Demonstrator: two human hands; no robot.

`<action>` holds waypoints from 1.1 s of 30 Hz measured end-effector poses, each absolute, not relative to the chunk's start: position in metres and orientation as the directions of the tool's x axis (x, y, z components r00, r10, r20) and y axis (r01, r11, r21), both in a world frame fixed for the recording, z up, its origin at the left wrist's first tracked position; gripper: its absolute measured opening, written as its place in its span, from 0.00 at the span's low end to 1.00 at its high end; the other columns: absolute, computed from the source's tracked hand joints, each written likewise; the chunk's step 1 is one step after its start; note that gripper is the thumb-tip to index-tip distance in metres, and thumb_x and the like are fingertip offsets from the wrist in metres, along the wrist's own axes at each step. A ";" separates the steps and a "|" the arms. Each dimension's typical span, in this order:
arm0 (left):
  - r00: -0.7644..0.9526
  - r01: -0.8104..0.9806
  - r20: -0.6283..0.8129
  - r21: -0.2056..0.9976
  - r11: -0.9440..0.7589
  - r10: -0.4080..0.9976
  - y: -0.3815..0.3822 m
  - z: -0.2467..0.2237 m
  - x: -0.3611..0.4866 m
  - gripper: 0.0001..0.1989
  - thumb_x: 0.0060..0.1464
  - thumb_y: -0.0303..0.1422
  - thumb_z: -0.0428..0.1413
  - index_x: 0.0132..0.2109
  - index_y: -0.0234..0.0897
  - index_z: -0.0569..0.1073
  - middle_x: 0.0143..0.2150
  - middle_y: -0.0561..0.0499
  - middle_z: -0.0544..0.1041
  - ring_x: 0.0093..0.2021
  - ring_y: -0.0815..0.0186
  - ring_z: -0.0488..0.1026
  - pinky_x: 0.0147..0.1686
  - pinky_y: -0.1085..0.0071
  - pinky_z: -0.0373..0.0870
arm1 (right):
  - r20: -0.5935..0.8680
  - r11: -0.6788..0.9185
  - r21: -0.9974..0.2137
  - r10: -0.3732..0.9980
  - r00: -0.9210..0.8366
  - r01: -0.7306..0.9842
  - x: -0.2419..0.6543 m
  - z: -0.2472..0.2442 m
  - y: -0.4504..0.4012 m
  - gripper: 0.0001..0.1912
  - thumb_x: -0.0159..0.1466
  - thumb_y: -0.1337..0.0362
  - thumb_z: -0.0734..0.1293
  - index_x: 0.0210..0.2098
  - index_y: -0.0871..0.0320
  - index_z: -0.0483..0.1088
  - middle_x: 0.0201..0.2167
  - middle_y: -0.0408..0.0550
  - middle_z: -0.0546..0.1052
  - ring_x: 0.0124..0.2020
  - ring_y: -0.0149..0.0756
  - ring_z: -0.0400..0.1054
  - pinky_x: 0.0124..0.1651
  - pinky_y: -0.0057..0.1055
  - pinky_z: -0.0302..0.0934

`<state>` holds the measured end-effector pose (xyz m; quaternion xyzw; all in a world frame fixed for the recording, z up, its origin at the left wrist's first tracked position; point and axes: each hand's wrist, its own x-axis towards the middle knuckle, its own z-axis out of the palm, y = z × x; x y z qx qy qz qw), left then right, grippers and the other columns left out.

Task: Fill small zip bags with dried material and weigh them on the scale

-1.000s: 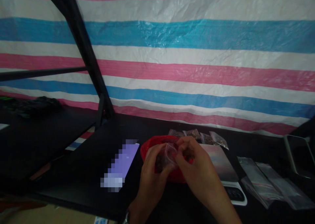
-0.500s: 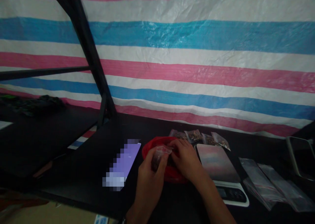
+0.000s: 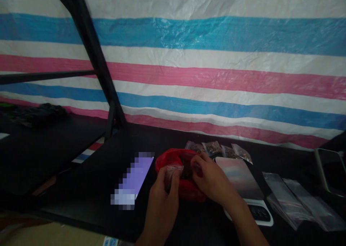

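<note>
A small clear bag [image 3: 171,174] is held upright in the left hand [image 3: 162,199], pinched between thumb and fingers near its top, just in front of the near edge of a red bag [image 3: 173,157] that lies open on the black bench [image 3: 89,188]. The grip of the left hand is closed narrowly on the small clear bag, in which something dark can be made out, though what it is cannot be told. The right hand [image 3: 212,179] is laid over the red bag from the right, its fingers [image 3: 196,163] bent down into the bag's opening; whether anything is gripped by them cannot be told, since the fingertips are hidden in the dark contents. Just right of the red bag a flat scale [image 3: 240,175] is seen, its near end partly covered by the right forearm. Behind the scale and the red bag, a row of small filled packets [image 3: 216,148] is set along the foot of a striped tarpaulin [image 3: 205,58]. Further right, empty clear bags [image 3: 292,199] are spread on the bench, well apart from both hands. Left of the red bag a purple object [image 3: 133,179] lies, blurred out.
</note>
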<state>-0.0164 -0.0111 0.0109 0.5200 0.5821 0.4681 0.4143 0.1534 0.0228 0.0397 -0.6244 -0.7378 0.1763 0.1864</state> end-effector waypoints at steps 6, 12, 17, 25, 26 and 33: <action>-0.077 0.174 -0.004 0.985 0.017 0.997 -0.013 0.008 -0.014 0.25 0.66 0.56 0.50 0.53 0.41 0.74 0.50 0.45 0.80 0.50 0.54 0.77 0.52 0.57 0.72 | 0.023 0.099 -0.425 0.995 -0.099 0.900 0.168 0.054 0.017 0.24 0.58 0.77 0.65 0.52 0.54 0.75 0.50 0.52 0.74 0.49 0.46 0.72 0.54 0.40 0.61; -0.104 0.097 0.041 0.995 -0.031 0.994 -0.008 -0.003 -0.011 0.26 0.65 0.55 0.50 0.55 0.40 0.73 0.56 0.42 0.77 0.57 0.53 0.74 0.61 0.52 0.68 | 0.073 -0.017 -0.567 0.995 0.070 0.823 0.146 0.044 0.030 0.08 0.70 0.65 0.67 0.47 0.54 0.74 0.46 0.50 0.78 0.43 0.41 0.75 0.45 0.32 0.62; -0.291 0.240 0.179 0.964 -0.109 0.940 -0.015 -0.002 -0.011 0.25 0.65 0.55 0.50 0.51 0.40 0.73 0.54 0.43 0.75 0.54 0.51 0.73 0.56 0.51 0.69 | 0.011 -0.177 -0.411 0.980 0.199 0.894 0.142 0.037 0.031 0.08 0.72 0.61 0.65 0.46 0.58 0.73 0.42 0.54 0.82 0.43 0.45 0.77 0.41 0.34 0.58; -0.067 0.211 0.031 0.977 -0.016 0.997 -0.039 -0.004 0.008 0.24 0.66 0.55 0.49 0.43 0.40 0.74 0.42 0.46 0.79 0.40 0.58 0.75 0.43 0.62 0.72 | -0.037 -0.290 -0.497 0.948 0.315 0.818 0.142 0.041 0.035 0.10 0.74 0.56 0.63 0.42 0.54 0.72 0.39 0.49 0.83 0.43 0.44 0.78 0.36 0.33 0.54; -0.063 0.206 0.037 0.978 -0.024 0.997 -0.040 -0.004 0.010 0.24 0.67 0.55 0.49 0.43 0.40 0.75 0.41 0.46 0.79 0.39 0.58 0.75 0.42 0.63 0.72 | -0.039 -0.285 -0.485 0.951 0.306 0.827 0.142 0.041 0.036 0.11 0.74 0.55 0.62 0.43 0.54 0.72 0.38 0.50 0.83 0.42 0.45 0.78 0.35 0.33 0.54; -0.068 0.262 0.031 0.965 -0.012 0.997 -0.043 -0.004 0.013 0.22 0.66 0.53 0.50 0.45 0.41 0.76 0.45 0.45 0.82 0.46 0.55 0.78 0.48 0.61 0.73 | 0.028 -0.157 -0.373 0.983 0.180 0.914 0.147 0.043 0.030 0.11 0.76 0.59 0.60 0.48 0.54 0.72 0.49 0.54 0.81 0.45 0.47 0.79 0.37 0.35 0.59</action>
